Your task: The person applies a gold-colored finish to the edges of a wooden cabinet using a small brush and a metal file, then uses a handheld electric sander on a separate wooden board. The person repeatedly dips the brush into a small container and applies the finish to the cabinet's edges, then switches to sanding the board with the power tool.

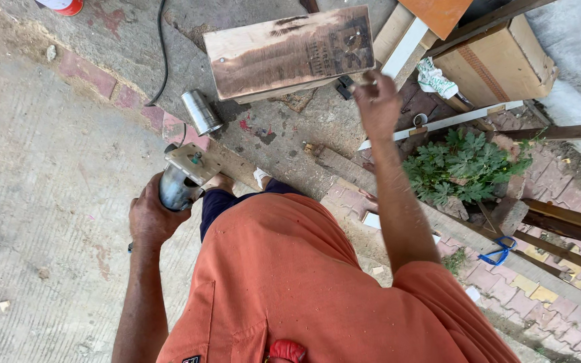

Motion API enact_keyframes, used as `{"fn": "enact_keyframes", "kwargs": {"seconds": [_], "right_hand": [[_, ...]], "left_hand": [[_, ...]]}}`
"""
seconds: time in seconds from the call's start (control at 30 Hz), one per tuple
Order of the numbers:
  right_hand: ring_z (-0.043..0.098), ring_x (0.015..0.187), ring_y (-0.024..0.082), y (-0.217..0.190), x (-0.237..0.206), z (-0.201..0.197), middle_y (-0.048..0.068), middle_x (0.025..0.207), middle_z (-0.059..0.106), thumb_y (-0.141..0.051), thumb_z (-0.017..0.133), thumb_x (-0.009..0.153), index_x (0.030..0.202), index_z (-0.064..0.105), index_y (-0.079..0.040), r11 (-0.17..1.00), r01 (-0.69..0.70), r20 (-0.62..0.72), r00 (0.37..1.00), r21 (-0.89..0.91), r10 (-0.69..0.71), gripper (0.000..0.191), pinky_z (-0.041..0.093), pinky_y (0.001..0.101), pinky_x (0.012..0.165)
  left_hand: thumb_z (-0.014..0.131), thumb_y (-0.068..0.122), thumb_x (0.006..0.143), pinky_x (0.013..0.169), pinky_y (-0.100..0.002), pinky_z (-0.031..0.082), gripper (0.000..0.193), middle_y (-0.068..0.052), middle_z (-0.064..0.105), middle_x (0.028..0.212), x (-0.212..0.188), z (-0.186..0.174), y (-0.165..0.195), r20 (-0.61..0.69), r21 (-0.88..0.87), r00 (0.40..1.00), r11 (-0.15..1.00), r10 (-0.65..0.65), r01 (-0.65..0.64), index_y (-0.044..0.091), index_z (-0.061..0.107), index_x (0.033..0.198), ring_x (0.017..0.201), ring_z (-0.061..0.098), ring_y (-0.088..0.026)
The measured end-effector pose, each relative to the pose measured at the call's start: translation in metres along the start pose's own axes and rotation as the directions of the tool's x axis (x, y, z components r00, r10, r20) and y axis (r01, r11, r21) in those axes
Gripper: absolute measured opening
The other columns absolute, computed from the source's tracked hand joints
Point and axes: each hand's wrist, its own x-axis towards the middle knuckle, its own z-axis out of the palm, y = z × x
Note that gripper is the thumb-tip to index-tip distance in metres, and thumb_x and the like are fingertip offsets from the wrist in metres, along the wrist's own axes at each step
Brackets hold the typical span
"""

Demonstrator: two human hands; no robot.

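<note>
While your left hand [148, 218] wraps tight around the power tool [181, 178], just below the wooden box [290, 52], your right hand [378, 102] reaches with loosely curled fingers to that box's lower right edge. It looks stiff and rough, probably fairly light; grip its edges. A metal cylinder [202, 112] lies left of the box.

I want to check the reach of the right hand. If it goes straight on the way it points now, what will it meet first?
The right hand points up and away from the body. First in that line is the scorched wooden board, probably its lower edge; depth is unclear, so the fingertips may touch it already.
</note>
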Motion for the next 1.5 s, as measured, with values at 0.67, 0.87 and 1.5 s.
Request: {"fn": "enact_keyframes", "kwargs": {"seconds": [0.67, 0.87, 1.5], "right_hand": [[0.069, 0.090, 0.029, 0.022, 0.056, -0.055, 0.012, 0.095, 0.068, -0.009, 0.070, 0.097, 0.092, 0.067, -0.002, 0.891, 0.417, 0.358, 0.872, -0.180, -0.335, 0.008, 0.059, 0.0452, 0.078], [0.069, 0.097, 0.027, 0.032, 0.064, -0.058, 0.011, 0.100, 0.070, -0.005, 0.072, 0.097, 0.091, 0.067, -0.003, 0.824, 0.547, 0.384, 0.799, -0.148, -0.462, 0.008, 0.059, 0.0426, 0.091], [0.031, 0.149, 0.035, -0.147, 0.153, -0.028, 0.016, 0.163, 0.030, -0.060, 0.098, 0.046, 0.156, 0.032, -0.013, 0.597, 0.799, 0.877, 0.333, -0.067, -0.348, 0.136, 0.019, 0.0535, 0.124]], "left_hand": [[0.093, 0.033, 0.059, 0.095, -0.047, 0.056, 0.095, -0.017, 0.072, 0.118, -0.004, 0.013, 0.019, 0.033, 0.013, 0.999, 1.000, -0.016, 0.016, 0.009, 0.054, 0.143, 0.102, 0.072, -0.033], [0.093, 0.034, 0.060, 0.095, -0.048, 0.056, 0.096, -0.018, 0.072, 0.120, 0.000, 0.014, 0.025, 0.062, 0.016, 0.997, 0.999, -0.041, 0.040, 0.010, 0.054, 0.144, 0.103, 0.072, -0.034], [0.092, 0.030, 0.056, 0.099, -0.047, 0.053, 0.097, -0.014, 0.074, 0.114, 0.006, 0.003, 0.033, 0.146, -0.016, 0.974, 0.984, -0.172, 0.177, 0.016, 0.052, 0.143, 0.095, 0.074, -0.032]]}}
